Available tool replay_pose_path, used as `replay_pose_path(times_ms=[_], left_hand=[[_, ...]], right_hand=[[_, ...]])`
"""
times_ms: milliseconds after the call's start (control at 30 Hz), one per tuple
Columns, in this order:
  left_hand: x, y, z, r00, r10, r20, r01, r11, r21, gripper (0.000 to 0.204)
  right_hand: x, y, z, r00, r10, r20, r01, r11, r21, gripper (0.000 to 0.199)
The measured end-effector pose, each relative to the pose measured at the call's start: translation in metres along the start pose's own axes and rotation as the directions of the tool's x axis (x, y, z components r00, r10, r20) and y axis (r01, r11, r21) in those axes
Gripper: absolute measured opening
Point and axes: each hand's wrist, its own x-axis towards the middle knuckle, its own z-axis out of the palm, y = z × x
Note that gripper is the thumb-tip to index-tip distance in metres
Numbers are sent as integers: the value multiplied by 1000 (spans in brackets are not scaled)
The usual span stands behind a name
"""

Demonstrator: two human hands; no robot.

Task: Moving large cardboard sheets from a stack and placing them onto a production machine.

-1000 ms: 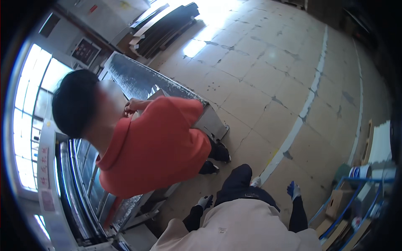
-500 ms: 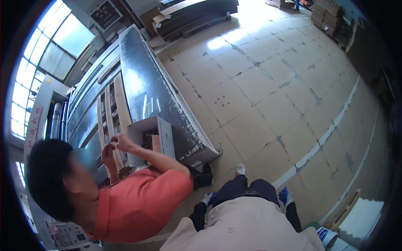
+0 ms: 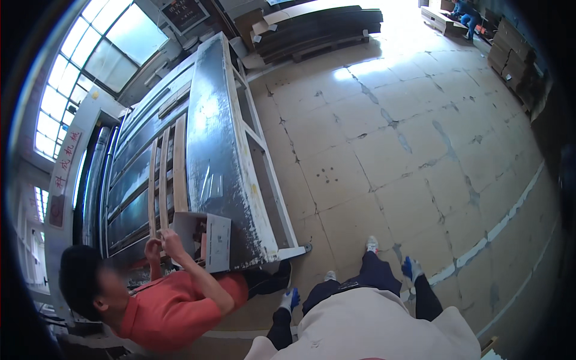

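My left hand [image 3: 290,299], in a grey-and-blue work glove, hangs at my left side near my thigh. Its fingers are loosely apart and hold nothing that I can see. On the other side, my right hand [image 3: 412,268] wears the same kind of glove and swings slightly forward of my leg, empty, fingers loosely extended. Neither hand touches anything. Closest to my left hand is a co-worker in a red shirt [image 3: 165,315], whose own two hands meet beside an open carton [image 3: 217,243] on a long machine table [image 3: 210,126]. What those hands hold is too small to make out.
Wooden slats [image 3: 180,162] lie along the machine table, whose white frame [image 3: 255,139] borders the walkway. Stacked dark sheets [image 3: 318,33] rest on a pallet at the back. Cardboard stacks [image 3: 510,54] stand far right, near another person [image 3: 467,18]. A painted line [image 3: 492,231] crosses the tiled floor.
My view has shifted, so the table and the floor ahead show more fully. My feet have changed position in a step, and my right hand has swung forward. The co-worker remains by the carton.
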Motion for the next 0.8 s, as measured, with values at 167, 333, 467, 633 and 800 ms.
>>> replay_pose_path(times_ms=[167, 333, 467, 633, 800], left_hand=[[-34, -3, 81, 982, 30, -187, 6, 982, 186, 26], [-13, -37, 95, 996, 2, -93, -1, 1000, 12, 23], [-3, -43, 99, 915, 284, -288, -222, 948, 229, 29], [-19, -45, 120, 866, 192, -461, -164, 981, 102, 34], [-45, -78, 155, 874, 0, -486, -71, 989, -127, 42]], right_hand=[[37, -190, 68, 956, -290, 53, 294, 924, -245, 22], [62, -273, 100, 941, -310, 134, 336, 897, -287, 23], [80, -243, 110, 962, -112, 249, 170, 959, -225, 24], [63, -174, 98, 949, 162, 272, -87, 959, -268, 31], [71, -176, 73, 916, 74, 394, 296, 538, -790, 36]])
